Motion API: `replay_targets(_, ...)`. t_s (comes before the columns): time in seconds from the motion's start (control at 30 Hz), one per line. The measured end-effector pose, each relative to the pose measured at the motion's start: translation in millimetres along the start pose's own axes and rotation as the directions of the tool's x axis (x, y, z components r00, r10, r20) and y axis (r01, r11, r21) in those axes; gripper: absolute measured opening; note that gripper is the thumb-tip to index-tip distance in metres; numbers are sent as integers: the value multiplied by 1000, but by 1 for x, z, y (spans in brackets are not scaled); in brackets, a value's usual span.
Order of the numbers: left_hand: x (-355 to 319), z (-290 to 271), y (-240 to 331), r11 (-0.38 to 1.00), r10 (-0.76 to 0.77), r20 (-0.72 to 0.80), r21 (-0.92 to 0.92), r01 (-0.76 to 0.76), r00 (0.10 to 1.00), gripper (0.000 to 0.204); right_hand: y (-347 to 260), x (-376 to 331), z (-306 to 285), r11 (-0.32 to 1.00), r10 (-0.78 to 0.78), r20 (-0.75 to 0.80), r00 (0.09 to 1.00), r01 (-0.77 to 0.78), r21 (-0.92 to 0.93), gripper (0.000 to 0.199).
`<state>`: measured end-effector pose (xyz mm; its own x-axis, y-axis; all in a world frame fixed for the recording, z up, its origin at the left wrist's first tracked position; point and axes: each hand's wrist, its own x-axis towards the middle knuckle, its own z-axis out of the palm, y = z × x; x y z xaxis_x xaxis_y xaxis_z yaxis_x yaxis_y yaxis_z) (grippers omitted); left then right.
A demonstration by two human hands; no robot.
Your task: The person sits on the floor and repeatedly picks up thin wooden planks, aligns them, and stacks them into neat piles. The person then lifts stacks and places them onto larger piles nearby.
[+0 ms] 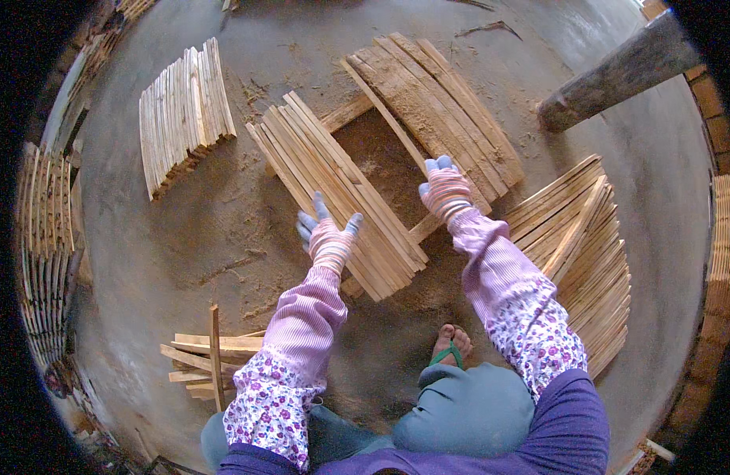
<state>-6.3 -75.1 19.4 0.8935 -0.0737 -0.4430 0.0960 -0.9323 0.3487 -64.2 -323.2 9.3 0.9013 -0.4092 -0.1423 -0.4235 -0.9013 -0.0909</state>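
Observation:
A row of narrow wooden strips (337,190) lies side by side in front of me, resting across wooden crosspieces. My left hand (330,237), in a striped glove with grey fingertips, is over the near left part of this row with its fingers spread. To the right lies a second row of wider, sawdust-covered wooden boards (436,111). Along its left edge runs a thin wooden strip (388,119), slightly apart from the boards. My right hand (446,190), gloved alike, has its fingers curled round the near end of that strip. The underside of its grip is hidden.
A stack of pale strips (187,111) lies at the far left, and another stack (594,253) at the right. Loose wood pieces (210,356) lie at the near left. A thick post (618,75) stands at the far right. Sawdust covers the concrete floor (214,237).

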Motion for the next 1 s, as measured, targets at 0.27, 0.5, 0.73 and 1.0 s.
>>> replay_targets(0.27,27,-31,47,370,144,128,-927,66,981,92,-63,-67,-60,807,-317,-131,939,340,483,49)
replay_targets(0.5,25,-15,36,247,239,32,-968,-29,970,43,56,15,-21,960,217,86,972,-197,-201,67)
replay_targets(0.73,4,-18,42,242,211,122,-968,69,970,33,19,4,-35,931,185,33,982,-186,315,30)
replay_targets(1.0,38,-46,11,238,189,14,-971,-32,982,51,-107,-103,-51,550,-444,-217,869,456,700,43)
